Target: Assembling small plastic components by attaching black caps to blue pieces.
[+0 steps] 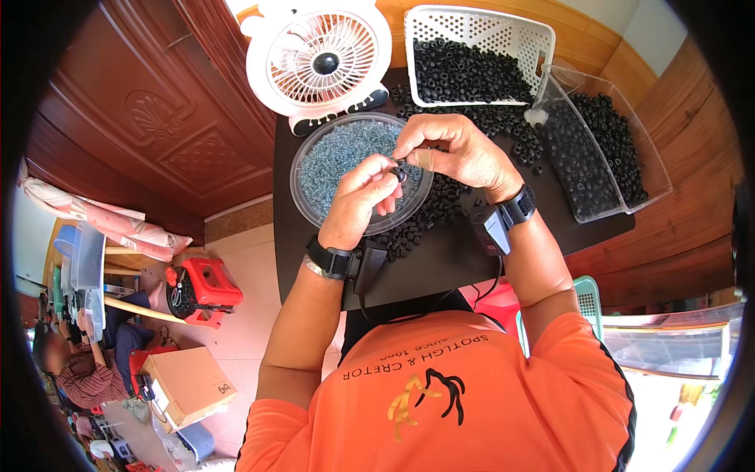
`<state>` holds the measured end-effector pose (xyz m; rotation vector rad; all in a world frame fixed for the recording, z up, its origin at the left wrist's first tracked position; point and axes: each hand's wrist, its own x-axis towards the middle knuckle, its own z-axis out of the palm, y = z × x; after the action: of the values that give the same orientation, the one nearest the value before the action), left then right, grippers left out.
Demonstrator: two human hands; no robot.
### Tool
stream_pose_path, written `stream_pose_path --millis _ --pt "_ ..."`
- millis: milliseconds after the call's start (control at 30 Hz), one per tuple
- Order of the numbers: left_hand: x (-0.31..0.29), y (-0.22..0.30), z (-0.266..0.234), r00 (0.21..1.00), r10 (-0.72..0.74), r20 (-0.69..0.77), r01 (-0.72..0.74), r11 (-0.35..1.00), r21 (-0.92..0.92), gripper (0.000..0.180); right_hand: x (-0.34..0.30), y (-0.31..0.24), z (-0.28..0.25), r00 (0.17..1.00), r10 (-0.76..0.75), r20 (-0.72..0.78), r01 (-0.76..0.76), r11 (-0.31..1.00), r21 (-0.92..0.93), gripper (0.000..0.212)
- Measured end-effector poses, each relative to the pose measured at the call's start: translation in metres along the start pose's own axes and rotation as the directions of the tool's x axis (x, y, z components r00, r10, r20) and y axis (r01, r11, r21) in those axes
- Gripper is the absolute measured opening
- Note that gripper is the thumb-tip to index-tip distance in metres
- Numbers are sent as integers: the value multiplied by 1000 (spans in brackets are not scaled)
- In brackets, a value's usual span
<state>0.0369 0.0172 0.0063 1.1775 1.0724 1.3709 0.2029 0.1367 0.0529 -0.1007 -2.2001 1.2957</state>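
Note:
Over the round clear tub (296, 189), my two hands meet. Between the thumb and fingers of my left hand (358, 200) is a small black ring-shaped part (399, 174). My right hand (460, 149) pinches thumb and forefinger together right above that part; whatever is between those fingertips is too small to make out. Many tiny pale blue, glassy-looking pieces (334, 157) fill the tub. Loose black ring-shaped parts (436, 206) lie on the dark table (440, 263) around the tub, below and beside my right hand.
A white fan (326, 63) stands behind the tub. The white perforated basket (480, 22) and the clear bin (583, 177) at the right hold more black parts. Wrist straps carry small black devices, one with a cable (495, 275). Far left, a person sits near a cardboard box (189, 385).

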Motion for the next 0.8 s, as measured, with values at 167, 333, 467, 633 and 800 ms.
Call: stream_pose_path --millis 167,333,467,633,800 --pt "0 -2 -1 1000 -7 16 7 1000 10 20 0 -1 0 1000 -6 2 6 1000 -13 11" --pt "0 -2 -1 1000 -9 23 8 1000 23 22 0 1 0 999 -8 51 8 1000 -10 10" --pt "1 -4 -2 999 -13 34 12 1000 19 21 1 1 1 997 -23 80 25 999 -24 9" --pt "0 -8 -4 998 -4 56 3 1000 14 21 1 3 2 995 0 99 1 1000 -16 9" --pt "1 -9 -1 999 3 39 1 995 -96 22 2 7 4 996 -8 89 8 1000 10 9"
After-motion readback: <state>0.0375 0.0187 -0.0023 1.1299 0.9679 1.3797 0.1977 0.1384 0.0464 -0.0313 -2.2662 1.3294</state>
